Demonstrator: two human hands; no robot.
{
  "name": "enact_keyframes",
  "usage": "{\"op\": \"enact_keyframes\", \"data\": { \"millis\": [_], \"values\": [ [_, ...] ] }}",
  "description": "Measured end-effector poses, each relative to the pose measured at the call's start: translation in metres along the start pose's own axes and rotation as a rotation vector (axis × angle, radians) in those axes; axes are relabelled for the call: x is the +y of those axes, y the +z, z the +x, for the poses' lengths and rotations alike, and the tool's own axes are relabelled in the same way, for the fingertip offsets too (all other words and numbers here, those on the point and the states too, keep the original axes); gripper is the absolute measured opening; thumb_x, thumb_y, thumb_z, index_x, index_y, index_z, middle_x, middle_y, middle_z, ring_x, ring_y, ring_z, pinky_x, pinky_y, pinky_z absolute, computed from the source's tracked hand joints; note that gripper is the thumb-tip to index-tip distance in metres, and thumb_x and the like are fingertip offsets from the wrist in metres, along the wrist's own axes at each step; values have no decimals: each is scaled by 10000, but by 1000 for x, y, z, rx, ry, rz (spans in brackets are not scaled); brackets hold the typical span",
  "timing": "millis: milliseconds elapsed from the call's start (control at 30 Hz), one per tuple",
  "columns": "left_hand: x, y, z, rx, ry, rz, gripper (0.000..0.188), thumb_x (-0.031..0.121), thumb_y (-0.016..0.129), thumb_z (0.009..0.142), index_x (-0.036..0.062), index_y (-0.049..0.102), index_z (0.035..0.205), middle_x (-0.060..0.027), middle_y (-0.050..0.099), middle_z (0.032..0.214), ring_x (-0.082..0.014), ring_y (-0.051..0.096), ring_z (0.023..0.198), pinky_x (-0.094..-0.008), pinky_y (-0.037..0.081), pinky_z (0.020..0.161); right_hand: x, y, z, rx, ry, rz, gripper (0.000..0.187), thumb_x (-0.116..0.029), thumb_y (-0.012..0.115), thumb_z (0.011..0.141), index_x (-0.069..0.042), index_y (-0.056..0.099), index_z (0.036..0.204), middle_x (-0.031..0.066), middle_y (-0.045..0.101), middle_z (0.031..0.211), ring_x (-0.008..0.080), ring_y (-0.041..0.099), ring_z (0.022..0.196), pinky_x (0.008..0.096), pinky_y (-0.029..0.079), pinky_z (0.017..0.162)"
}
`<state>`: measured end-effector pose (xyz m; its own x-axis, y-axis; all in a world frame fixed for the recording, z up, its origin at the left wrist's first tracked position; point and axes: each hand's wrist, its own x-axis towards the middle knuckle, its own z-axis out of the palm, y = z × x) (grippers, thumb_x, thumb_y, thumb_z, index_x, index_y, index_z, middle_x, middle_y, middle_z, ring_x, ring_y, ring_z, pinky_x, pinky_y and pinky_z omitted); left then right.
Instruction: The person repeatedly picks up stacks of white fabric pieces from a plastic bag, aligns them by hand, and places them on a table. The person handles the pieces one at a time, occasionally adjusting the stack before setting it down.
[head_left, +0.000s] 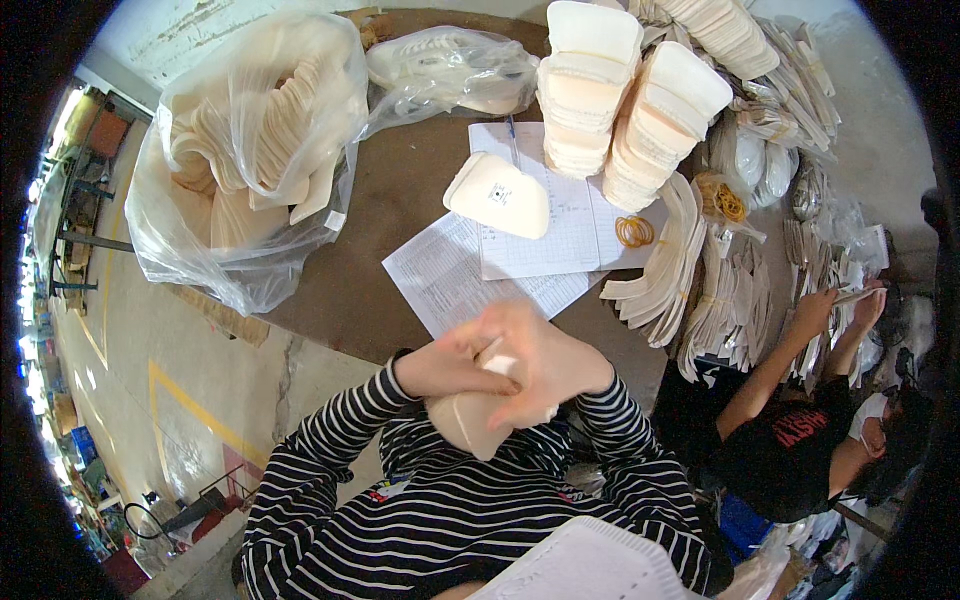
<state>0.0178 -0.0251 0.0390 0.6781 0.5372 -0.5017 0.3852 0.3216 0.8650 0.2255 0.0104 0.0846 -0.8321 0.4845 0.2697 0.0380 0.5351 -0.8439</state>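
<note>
My left hand (443, 362) is closed round a cream foam-like pad (465, 425), held in front of my striped top. Its rounded end hangs below my fingers, and its upper part is mostly covered by both hands. My right hand (558, 368) lies over the same piece, smeared by motion, so its grip is unclear. Just beyond, a single cream pad (497, 196) with a small dark printed mark rests on printed sheets (440, 275) and an open ruled book (545, 250). Two tall stacks of similar pads (590, 90) stand behind it, to the right.
At the left, a clear plastic bag (150, 240) bulges with cream pads; a smaller bag (450, 70) sits behind. Yellow rubber bands (634, 232) lie near bundled cream strips (668, 265) on the brown table (330, 290). A co-worker in black (790, 440) handles strips at the right.
</note>
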Motion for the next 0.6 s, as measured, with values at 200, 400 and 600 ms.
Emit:
{"op": "enact_keyframes", "data": {
  "millis": [200, 400, 600],
  "values": [
    [-10, -31, 3, 254, 51, -697, 557, 337, 724, 888, -30, 576, 1280, -127, 705, 1063, -220, 702, 932, -323, 541, 851, -35, -5, -28, -61, 129, 121, 263, -171, 777, 852, -76, 701, 1085, 92, 725, 919, 246, 695, 798, 357, 547, 877],
    [2, -24, 1, 629, 296, -727, 546, 218, 694, 925, -18, 480, 1368, -106, 657, 1178, -191, 657, 1035, -329, 538, 890, 18, 23, -41, 892, 362, 374, 877, -116, 704, 893, -81, 110, 1537, 190, 469, 1374, 271, 456, 1304, 432, 358, 1090],
    [10, 6, 8, 316, 328, -754, 971, 64, 711, 806, 54, 127, 1582, -120, 359, 1537, -245, 352, 1410, -392, 262, 1175, 13, 53, -13, 1005, 474, 655, 991, -112, 762, 834, -86, 84, 1557, 187, 368, 1468, 299, 432, 1338, 433, 390, 1102]
  ]
}}
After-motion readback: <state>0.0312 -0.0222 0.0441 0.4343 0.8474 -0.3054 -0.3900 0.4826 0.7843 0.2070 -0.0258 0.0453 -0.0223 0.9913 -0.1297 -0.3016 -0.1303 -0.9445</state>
